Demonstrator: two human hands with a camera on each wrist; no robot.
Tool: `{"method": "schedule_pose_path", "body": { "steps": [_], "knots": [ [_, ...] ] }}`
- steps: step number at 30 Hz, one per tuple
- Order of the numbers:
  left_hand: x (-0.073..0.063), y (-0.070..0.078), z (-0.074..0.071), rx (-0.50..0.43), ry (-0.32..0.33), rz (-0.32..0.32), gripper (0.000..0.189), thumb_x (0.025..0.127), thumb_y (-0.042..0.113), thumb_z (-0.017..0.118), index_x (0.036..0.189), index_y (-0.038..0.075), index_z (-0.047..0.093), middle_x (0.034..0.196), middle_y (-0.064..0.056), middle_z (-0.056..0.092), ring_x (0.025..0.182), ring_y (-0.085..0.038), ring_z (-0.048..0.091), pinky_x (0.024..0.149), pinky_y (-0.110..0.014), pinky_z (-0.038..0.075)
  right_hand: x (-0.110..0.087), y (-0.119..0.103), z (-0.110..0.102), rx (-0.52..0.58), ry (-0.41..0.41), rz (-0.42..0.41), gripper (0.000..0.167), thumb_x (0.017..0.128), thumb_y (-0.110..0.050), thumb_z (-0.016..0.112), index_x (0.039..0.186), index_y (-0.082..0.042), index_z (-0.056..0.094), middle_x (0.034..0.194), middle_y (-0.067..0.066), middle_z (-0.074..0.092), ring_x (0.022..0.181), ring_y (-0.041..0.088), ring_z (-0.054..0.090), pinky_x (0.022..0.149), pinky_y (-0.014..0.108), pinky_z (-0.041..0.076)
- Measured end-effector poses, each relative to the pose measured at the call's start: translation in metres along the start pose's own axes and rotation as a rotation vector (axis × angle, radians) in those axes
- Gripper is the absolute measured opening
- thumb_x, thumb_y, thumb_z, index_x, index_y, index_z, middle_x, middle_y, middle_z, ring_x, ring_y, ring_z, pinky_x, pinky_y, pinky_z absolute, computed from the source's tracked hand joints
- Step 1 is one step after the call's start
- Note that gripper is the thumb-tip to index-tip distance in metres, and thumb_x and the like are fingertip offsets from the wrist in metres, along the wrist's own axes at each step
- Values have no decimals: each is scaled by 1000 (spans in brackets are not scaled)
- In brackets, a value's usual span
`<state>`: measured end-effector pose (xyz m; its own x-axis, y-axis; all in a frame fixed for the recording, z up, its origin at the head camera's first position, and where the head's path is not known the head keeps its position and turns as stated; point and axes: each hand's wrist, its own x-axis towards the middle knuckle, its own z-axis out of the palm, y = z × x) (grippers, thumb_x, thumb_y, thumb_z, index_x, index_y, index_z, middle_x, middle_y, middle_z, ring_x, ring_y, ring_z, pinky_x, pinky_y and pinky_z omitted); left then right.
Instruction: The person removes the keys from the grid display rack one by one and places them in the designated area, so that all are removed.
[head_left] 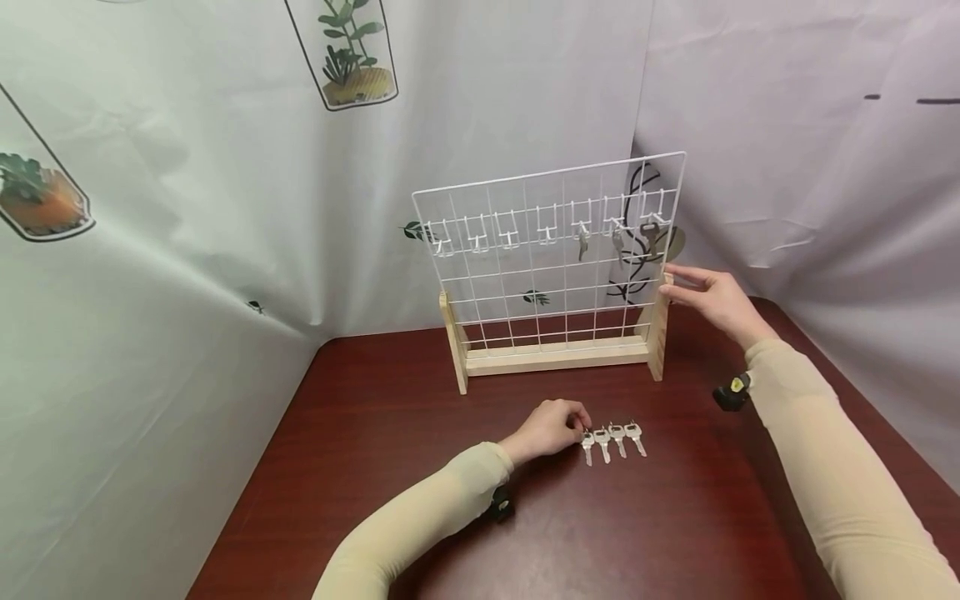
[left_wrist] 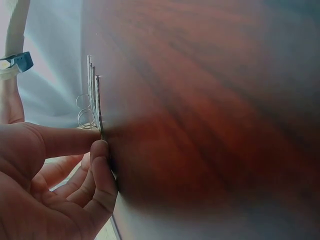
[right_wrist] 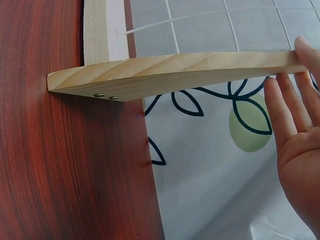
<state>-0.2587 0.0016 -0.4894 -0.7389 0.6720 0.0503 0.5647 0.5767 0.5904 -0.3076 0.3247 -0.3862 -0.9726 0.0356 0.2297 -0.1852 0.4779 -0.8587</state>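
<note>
While the left hand (head_left: 550,428) pinches the leftmost key (head_left: 588,442) by its top end on the tabletop (head_left: 352,433) and the right hand (head_left: 722,307) grips the wooden upright (head_left: 658,337), expect the key light, rigid, slick, best held there.

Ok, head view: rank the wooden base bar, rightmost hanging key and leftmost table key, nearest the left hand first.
1. Leftmost table key, right at the left hand.
2. Wooden base bar, just ahead.
3. Rightmost hanging key, upper right.
</note>
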Motion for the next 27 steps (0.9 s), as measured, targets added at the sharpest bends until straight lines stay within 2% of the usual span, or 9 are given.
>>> {"method": "schedule_pose_path", "body": {
  "steps": [11,27],
  "knots": [
    [3,0,-1,6,-11,3,18,86,-1,65,93,14,73,72,13,61,65,-1,52,68,-15,43,0,-2,-1,17,5,-4,65,92,-38,75,146,-8,54,115,-23,65,90,-9,66,79,10,51],
    [2,0,-2,19,-60,31,20,86,2,64,92,18,75,70,14,60,62,-2,48,62,-16,40,0,1,-1,-14,4,-5,65,92,-41,74,146,-10,54,119,-18,65,90,-9,66,80,9,50]
  ]
}}
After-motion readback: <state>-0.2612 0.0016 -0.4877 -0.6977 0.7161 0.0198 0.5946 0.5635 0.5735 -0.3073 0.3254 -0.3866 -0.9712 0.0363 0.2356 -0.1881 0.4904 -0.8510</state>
